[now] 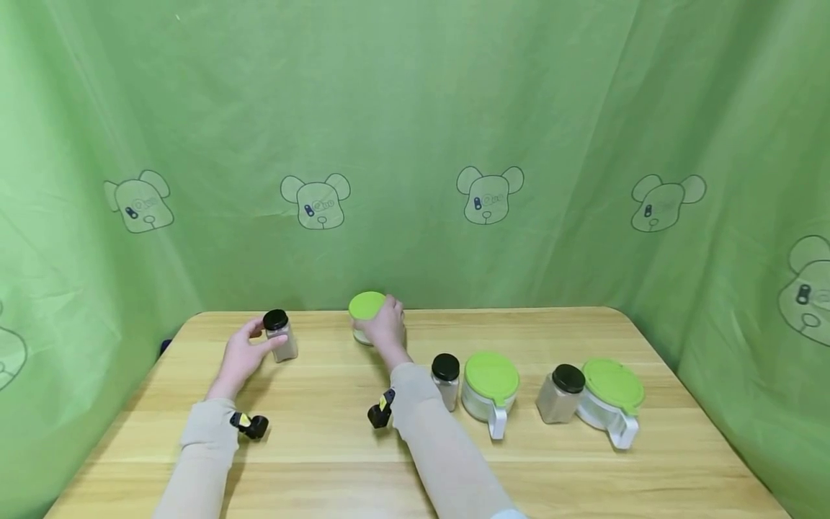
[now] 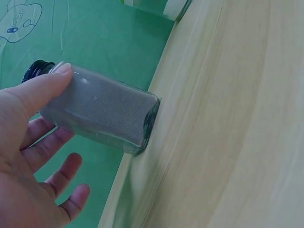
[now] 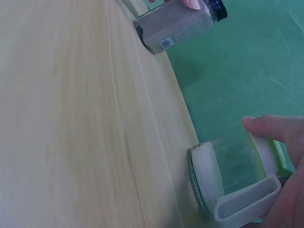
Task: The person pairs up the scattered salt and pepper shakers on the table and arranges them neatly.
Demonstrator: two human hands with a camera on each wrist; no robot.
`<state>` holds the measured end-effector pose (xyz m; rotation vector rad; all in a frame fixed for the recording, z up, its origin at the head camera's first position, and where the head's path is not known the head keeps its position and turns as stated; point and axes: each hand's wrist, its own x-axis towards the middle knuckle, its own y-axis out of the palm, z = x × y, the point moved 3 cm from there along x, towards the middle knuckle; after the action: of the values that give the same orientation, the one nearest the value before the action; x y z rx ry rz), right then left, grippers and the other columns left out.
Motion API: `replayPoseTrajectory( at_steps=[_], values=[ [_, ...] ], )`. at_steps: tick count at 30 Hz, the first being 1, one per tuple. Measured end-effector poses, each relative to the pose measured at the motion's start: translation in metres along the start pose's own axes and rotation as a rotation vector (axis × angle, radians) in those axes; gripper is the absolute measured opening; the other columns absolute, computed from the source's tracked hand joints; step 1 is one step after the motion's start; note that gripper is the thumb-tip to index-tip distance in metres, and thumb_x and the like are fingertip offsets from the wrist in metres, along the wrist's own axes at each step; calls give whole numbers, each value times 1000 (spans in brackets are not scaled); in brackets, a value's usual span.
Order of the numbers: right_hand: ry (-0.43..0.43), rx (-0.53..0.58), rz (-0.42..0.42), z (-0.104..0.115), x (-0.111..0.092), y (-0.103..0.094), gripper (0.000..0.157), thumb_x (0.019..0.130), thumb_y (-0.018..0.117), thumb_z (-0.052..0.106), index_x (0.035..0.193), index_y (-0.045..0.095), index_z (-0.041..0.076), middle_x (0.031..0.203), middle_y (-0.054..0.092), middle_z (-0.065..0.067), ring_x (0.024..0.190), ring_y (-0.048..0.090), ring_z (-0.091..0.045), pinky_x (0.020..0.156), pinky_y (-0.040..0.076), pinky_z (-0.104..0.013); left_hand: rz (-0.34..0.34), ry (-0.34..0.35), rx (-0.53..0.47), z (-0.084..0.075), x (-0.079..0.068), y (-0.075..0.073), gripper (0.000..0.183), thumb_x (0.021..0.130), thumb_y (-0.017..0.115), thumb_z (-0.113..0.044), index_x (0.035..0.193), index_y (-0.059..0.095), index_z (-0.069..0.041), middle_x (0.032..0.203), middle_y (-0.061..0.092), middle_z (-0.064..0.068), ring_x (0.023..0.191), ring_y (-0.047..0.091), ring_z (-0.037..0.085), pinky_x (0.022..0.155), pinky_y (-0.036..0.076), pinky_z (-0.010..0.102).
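My left hand [image 1: 240, 358] pinches a square clear jar [image 2: 102, 107] of grey powder, with a black screw lid [image 1: 276, 319], between thumb and fingers. The jar is upright at the table's far left, its base at the wood. In the left wrist view the thumb lies along its shoulder, while the ring and little fingers stay off it. My right hand [image 1: 387, 333] grips a round glass seasoning jar [image 3: 232, 164] near its green lid [image 1: 366, 305], at the far middle edge. White contents fill the bottom of this jar, and its white handle [image 3: 249, 202] sits under the palm.
Right of my right forearm stand a black-lidded jar [image 1: 446, 380], a green-lidded seasoning jar [image 1: 491, 378], another black-lidded jar [image 1: 560, 395] and a second green-lidded one [image 1: 612, 386]. Their handles face the front. A green curtain [image 1: 402, 259] hangs behind the wooden table [image 1: 324, 461].
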<state>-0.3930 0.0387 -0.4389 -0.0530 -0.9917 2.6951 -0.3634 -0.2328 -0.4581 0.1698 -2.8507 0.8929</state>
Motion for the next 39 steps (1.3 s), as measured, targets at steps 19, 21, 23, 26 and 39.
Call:
replayPoseTrajectory(
  at_steps=[19, 21, 23, 26, 39],
  values=[
    [31, 0, -51, 0, 0, 3, 100, 51, 83, 42, 131, 33, 10, 126, 44, -11, 119, 40, -27, 96, 37, -49, -42, 19, 6, -1, -4, -5, 62, 73, 70, -41, 122, 51, -8, 121, 54, 19, 110, 46, 34, 92, 36, 49],
    [33, -4, -64, 0, 0, 3, 101, 49, 84, 42, 131, 34, 9, 125, 45, -10, 118, 40, -26, 95, 38, -49, -44, 21, 0, -2, -4, -5, 62, 73, 70, -40, 122, 51, -8, 121, 54, 19, 110, 47, 34, 92, 36, 48],
    [35, -14, -78, -1, 1, 4, 101, 48, 84, 43, 130, 34, 9, 124, 45, -10, 117, 40, -26, 94, 39, -49, -45, 20, -7, -2, -4, -4, 62, 73, 71, -40, 122, 51, -8, 121, 54, 19, 110, 47, 34, 92, 36, 48],
    [36, -18, -92, -2, 1, 4, 102, 48, 84, 43, 130, 35, 9, 124, 45, -10, 116, 40, -26, 93, 40, -48, -43, 15, -17, -2, -4, -4, 62, 73, 71, -40, 123, 51, -8, 122, 54, 18, 109, 47, 33, 91, 37, 47],
    [8, 5, -141, -1, -4, 5, 98, 49, 83, 41, 128, 36, 7, 121, 46, -12, 113, 42, -26, 91, 42, -44, -51, 14, -24, -6, -5, -5, 65, 71, 72, -42, 124, 52, -11, 121, 56, 14, 106, 48, 28, 85, 36, 36]
  ],
)
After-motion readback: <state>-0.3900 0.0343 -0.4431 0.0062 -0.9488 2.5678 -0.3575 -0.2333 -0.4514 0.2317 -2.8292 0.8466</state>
